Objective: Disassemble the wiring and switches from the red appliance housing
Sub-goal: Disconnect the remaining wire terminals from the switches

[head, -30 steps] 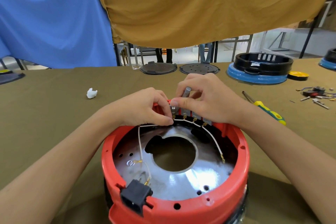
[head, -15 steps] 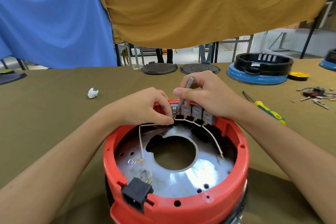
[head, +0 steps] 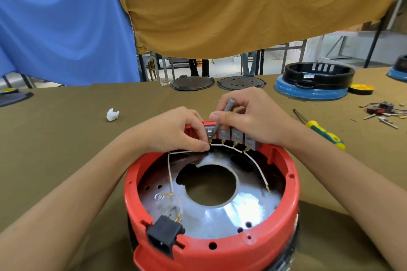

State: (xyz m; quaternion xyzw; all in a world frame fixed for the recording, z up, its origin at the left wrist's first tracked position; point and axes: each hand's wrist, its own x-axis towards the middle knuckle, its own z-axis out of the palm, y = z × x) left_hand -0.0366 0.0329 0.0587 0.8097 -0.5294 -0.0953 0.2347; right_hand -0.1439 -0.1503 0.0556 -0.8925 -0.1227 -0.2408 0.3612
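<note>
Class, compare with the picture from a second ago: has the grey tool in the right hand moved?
Yes. The grey tool in the right hand has swung up from lying low among the fingers; it now slants, tip down at the row of grey switches.

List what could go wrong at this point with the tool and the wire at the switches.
1. The right hand works a thin grey tool into the grey switches close to the left hand; a slip might jab its fingers.
2. The left hand pinches the white wire at the terminals; a hard pull could tear it from a connector.
3. The red housing rests on the cloth unclamped and could shift under prying.
</note>
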